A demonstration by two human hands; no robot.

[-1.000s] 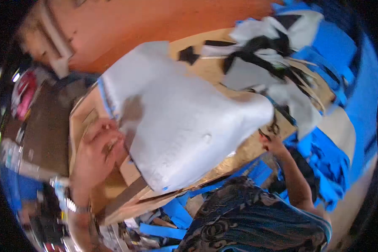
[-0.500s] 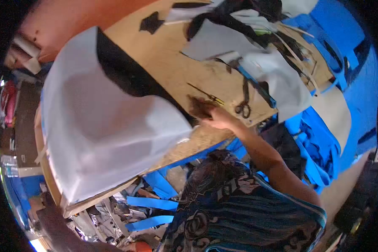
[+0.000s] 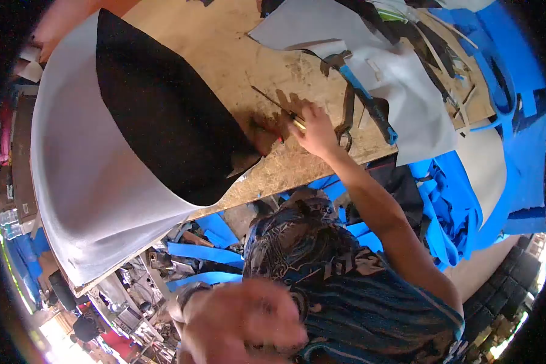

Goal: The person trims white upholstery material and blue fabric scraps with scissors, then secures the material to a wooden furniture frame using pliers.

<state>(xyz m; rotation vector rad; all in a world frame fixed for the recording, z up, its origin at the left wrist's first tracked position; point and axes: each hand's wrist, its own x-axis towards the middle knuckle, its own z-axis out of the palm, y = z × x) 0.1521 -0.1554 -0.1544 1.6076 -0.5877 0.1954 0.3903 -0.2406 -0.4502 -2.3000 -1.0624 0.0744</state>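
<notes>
My right hand is at the yellow-and-black handle of a screwdriver, with thumb and fingers around it. The screwdriver's thin shaft points up and left over the wooden board. My left hand is close to the camera at the bottom, smeared by motion, so its fingers cannot be made out. Left of the screwdriver lies a large grey sheet, draped over the board's corner, with a broad black area bordering it. Scissors and a blue-and-black hammer lie right of my right hand.
Grey and black offcuts cover the right part of the wooden board. Blue strips and sheets hang at the right. Below the board's front edge are blue strips and cluttered scraps.
My right hand has moved from beside the grey sheet's corner to the screwdriver. My left hand has come up in front of my body. More of the black area shows, and the view has shifted.
</notes>
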